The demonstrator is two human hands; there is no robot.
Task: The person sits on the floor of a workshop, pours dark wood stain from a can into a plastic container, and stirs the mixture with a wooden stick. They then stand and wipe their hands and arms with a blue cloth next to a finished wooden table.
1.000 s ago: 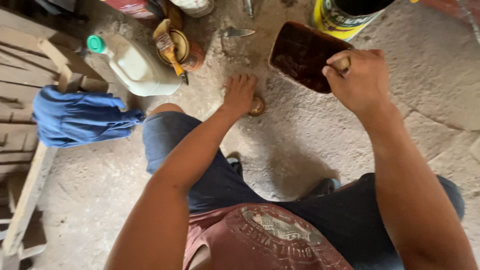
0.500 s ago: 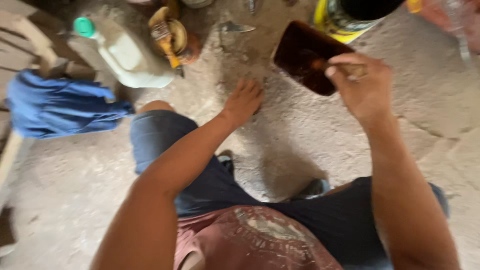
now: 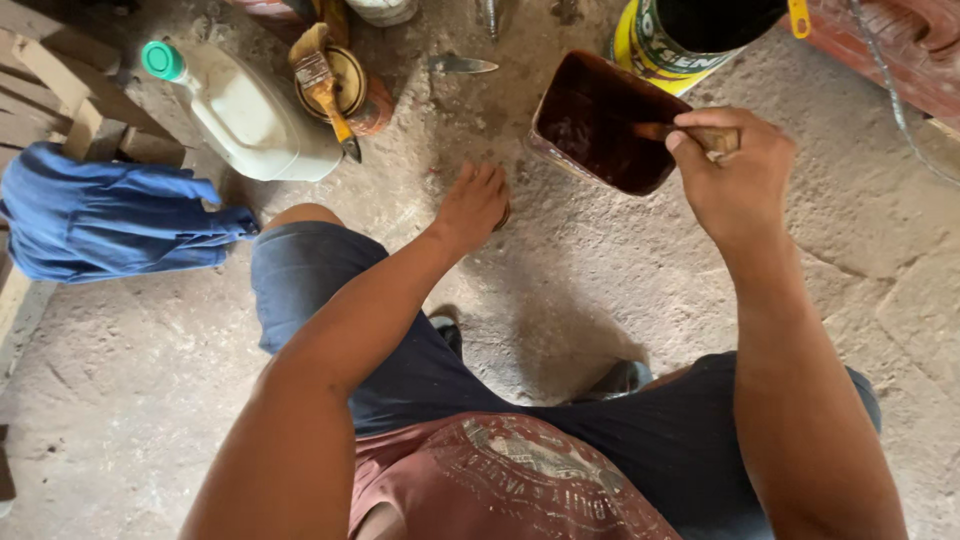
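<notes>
Looking down from head height, a person crouches on a dusty concrete floor. At about one o'clock, the right hand is closed around a wooden brush handle, whose far end dips into a tub of dark brown liquid tilted toward the viewer. Near the centre, at twelve o'clock, the left hand reaches down to the floor, fingers curled over a small brown object; whether it grips it cannot be told. Behind the tub stands a yellow can. At eleven o'clock lies a white jug with a green cap, beside a small tin with a brush laid across it. At nine o'clock, a blue cloth is draped over wooden slats.
</notes>
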